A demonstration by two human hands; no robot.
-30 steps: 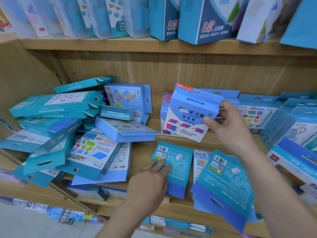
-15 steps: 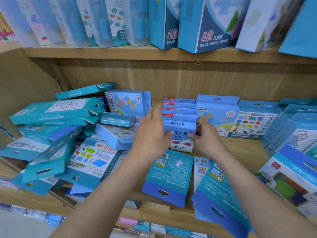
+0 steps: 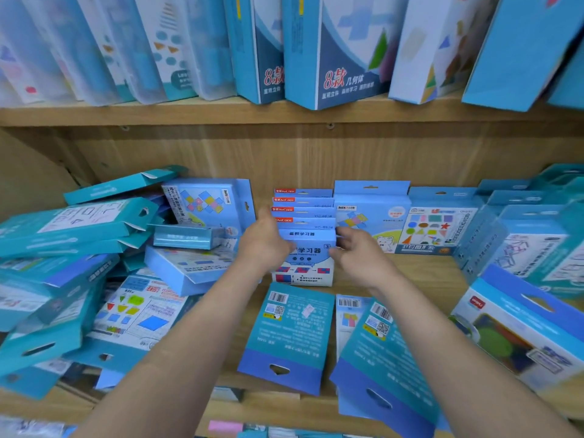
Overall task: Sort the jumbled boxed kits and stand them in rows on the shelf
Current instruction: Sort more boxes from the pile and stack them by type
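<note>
Boxed kit [image 3: 306, 263] stands upright on the wooden shelf [image 3: 425, 271], fronting a row of matching kits [image 3: 301, 211]. Left hand [image 3: 265, 248] grip curls round its left edge; right hand [image 3: 360, 259] grip pinches its right edge. Left of it: jumbled pile [image 3: 94, 248]. Before it: face-down kit [image 3: 290, 336].

Reaching forward with both bare arms, side by side. Gripping the front box [image 3: 305, 259] between left hand [image 3: 264, 245] and right hand [image 3: 360, 256], fingers [image 3: 346, 233] bent round its two sides. Holding palms turned in, facing each other.
</note>
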